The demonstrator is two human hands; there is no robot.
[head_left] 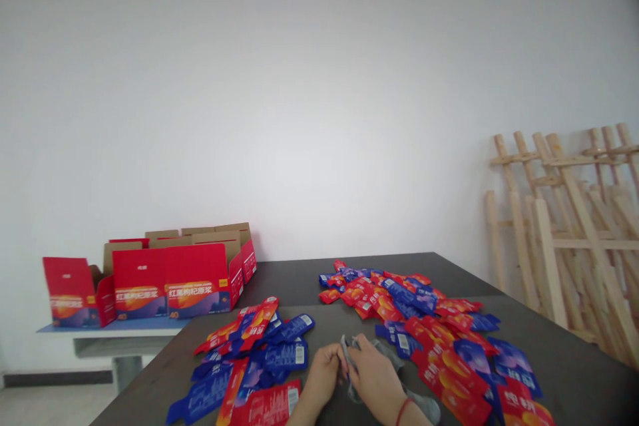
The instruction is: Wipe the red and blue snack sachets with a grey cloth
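My left hand (325,373) and my right hand (373,373) meet low in the middle of the view, above the dark table. Between them is crumpled grey fabric (345,347) that looks like a glove. The fingers of both hands are closed on it in a pinch. A red band circles my right wrist. More grey fabric (424,406) lies on the table beside and beneath my right hand, partly hidden by it. Red and blue pouches (287,354) lie in a loose pile to the left of my left hand. Further pouches (449,366) spread to the right of my right hand.
The dark table (294,286) also carries scattered pouches (379,289) toward its far side. Several open red cartons (194,279) stand on a lower blue-topped surface (140,326) at left. Wooden frames (559,233) lean against the white wall at right.
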